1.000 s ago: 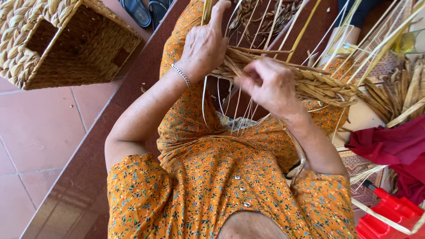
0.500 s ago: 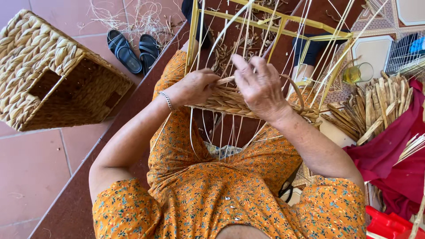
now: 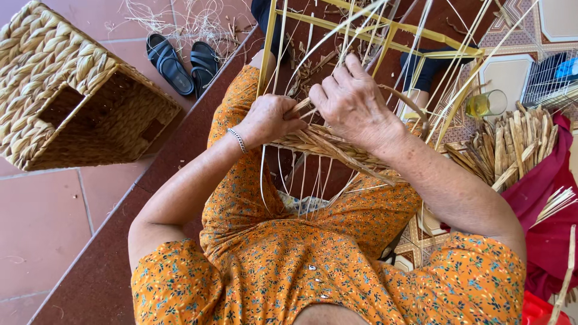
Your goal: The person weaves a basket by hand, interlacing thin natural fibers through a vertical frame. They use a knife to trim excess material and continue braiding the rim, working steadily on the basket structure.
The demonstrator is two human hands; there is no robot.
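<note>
Left hand fingers closed around woven straw band, right hand fingers curled, pinching a strand at the band, upright stakes around, finished basket lies well apart on floor

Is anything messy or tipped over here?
Yes. The finished woven basket lies tipped on its side on the tiles, its opening facing sideways. Loose straw scraps are scattered on the floor by the black sandals. Neither looks damaged.
</note>
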